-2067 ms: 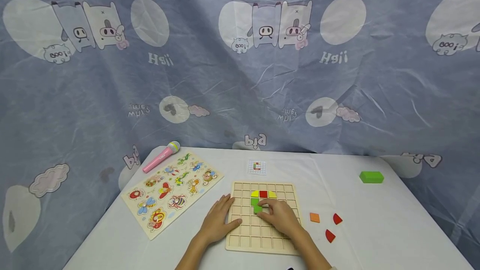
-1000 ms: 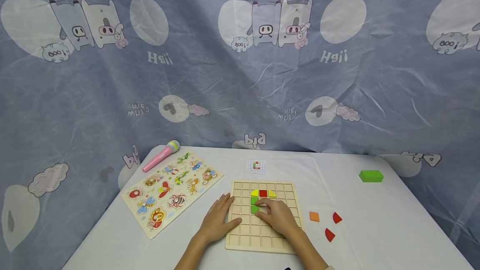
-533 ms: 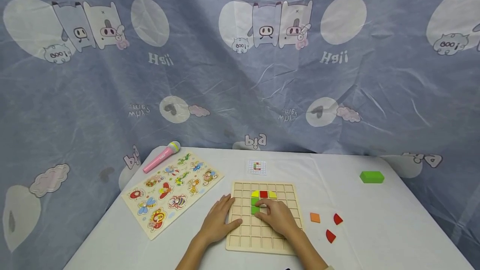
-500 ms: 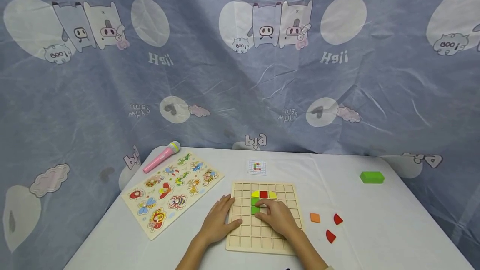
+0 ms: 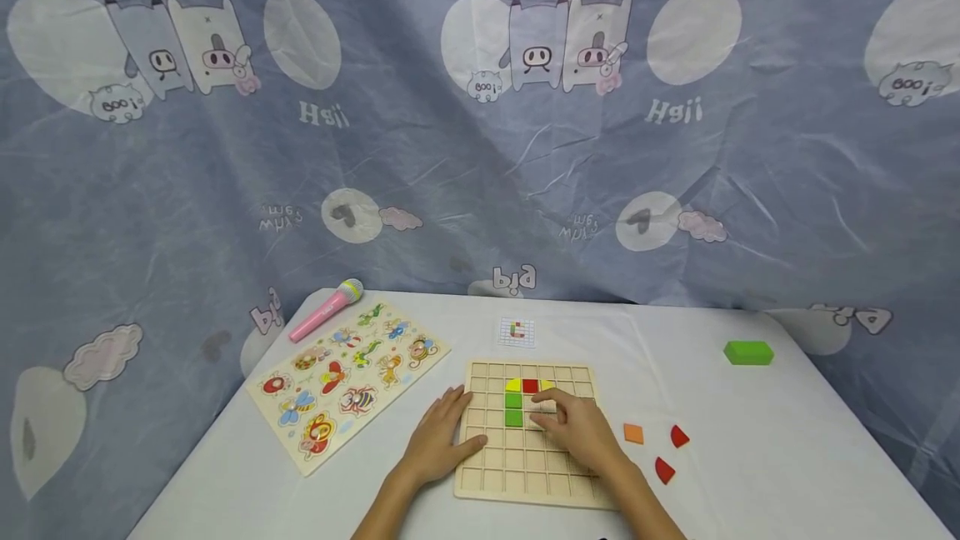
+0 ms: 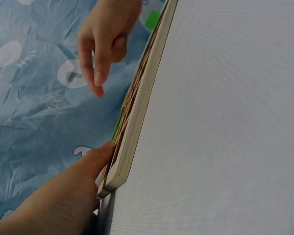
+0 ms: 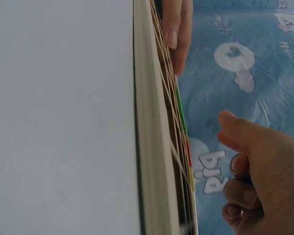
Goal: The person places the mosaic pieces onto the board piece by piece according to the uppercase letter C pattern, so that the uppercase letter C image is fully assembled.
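A wooden grid board (image 5: 513, 482) lies on the white table. My left hand (image 5: 437, 440) rests along its left edge with the thumb over the rim; the left wrist view also shows this thumb (image 6: 95, 159) on the border. Above the board's right half hovers my right hand (image 5: 581, 427), thumb and forefinger parted with nothing between them, other fingers curled in the right wrist view. Two green square tiles (image 5: 513, 417) sit one below the other in the grid. Above them a yellow piece (image 5: 513, 386) adjoins a red square tile (image 5: 530, 386); a second yellow piece (image 5: 547, 384) is partly hidden by my forefinger.
Right of the board lie an orange square (image 5: 633, 433) and two red quarter-round pieces (image 5: 679, 436). A green block (image 5: 748, 352) stands farther right. Behind the board is a pattern card (image 5: 517, 331). An insect puzzle board (image 5: 348, 390) and pink toy microphone (image 5: 326, 311) lie at left.
My right hand has drawn back to the right from the lower green tile, which now shows whole in its cell beneath the other. My left hand has stayed at the board's edge.
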A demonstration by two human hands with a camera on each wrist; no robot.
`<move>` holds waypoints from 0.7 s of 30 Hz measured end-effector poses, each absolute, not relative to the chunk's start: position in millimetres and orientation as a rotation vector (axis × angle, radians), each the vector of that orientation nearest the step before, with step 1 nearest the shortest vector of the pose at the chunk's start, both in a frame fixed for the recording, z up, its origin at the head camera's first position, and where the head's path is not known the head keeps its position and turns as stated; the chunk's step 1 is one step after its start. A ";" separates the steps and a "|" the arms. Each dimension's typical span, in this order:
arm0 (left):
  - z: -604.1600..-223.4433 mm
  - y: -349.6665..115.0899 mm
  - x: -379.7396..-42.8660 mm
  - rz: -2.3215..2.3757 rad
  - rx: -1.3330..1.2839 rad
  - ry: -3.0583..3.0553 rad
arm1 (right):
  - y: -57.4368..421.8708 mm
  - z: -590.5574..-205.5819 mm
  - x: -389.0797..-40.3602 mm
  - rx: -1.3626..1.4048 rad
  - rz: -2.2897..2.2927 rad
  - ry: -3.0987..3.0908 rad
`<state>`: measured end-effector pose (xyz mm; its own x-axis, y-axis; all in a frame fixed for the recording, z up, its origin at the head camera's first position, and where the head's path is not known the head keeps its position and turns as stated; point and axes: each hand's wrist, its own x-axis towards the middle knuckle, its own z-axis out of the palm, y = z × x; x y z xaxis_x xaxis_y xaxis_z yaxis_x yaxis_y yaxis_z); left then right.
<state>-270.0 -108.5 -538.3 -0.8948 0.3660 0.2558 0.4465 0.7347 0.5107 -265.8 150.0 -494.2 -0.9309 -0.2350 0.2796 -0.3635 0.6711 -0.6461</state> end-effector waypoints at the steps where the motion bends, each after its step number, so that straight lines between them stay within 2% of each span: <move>1: -538.4 -108.3 -270.3 -0.874 -0.660 -2.796 | 156.5 -493.5 -264.6 0.477 1.109 -2.709; 13: -536.7 -108.8 -271.9 -0.873 -0.652 -2.808 | 246.8 -484.7 -240.8 0.267 0.911 -2.610; 21: -538.7 -108.5 -271.6 -0.875 -0.648 -2.812 | 286.2 -489.3 -225.1 0.035 0.759 -2.626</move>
<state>-271.6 -108.5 -538.7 -0.9001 0.3627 0.2414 0.4356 0.7402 0.5122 -225.1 286.2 -489.3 -0.9176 0.0867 0.3879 -0.1336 0.8519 -0.5064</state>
